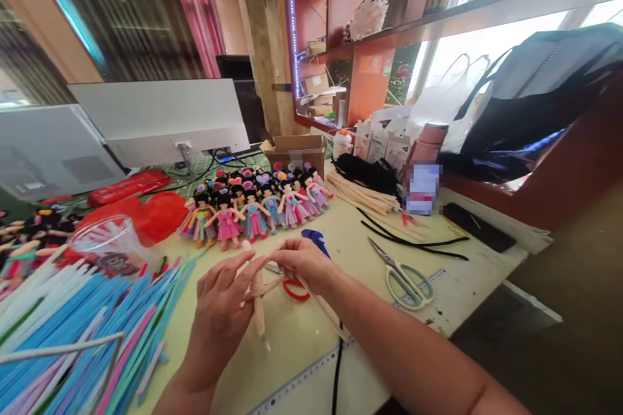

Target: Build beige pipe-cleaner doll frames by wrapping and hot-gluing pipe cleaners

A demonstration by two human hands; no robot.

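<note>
My left hand [221, 305] is closed around a beige pipe-cleaner doll body [259, 314], whose lower end points down toward the table. My right hand [306, 264] pinches a beige pipe cleaner [327, 311] against the upper part of the body, and its loose length trails down under my forearm. Just behind the fingers lie red-handled pliers [296, 290], partly hidden, and a blue-handled tool [316, 241]. Scissors with pale green handles [406, 282] rest to the right of my right hand.
Several finished dolls [253, 207] stand in rows ahead. Colourful pipe cleaners [97, 331] cover the left side. Beige pipe cleaners [365, 198], black ones [413, 240], a dark phone [479, 227] and a ruler [302, 373] lie on the right and front. Monitors [165, 123] stand behind.
</note>
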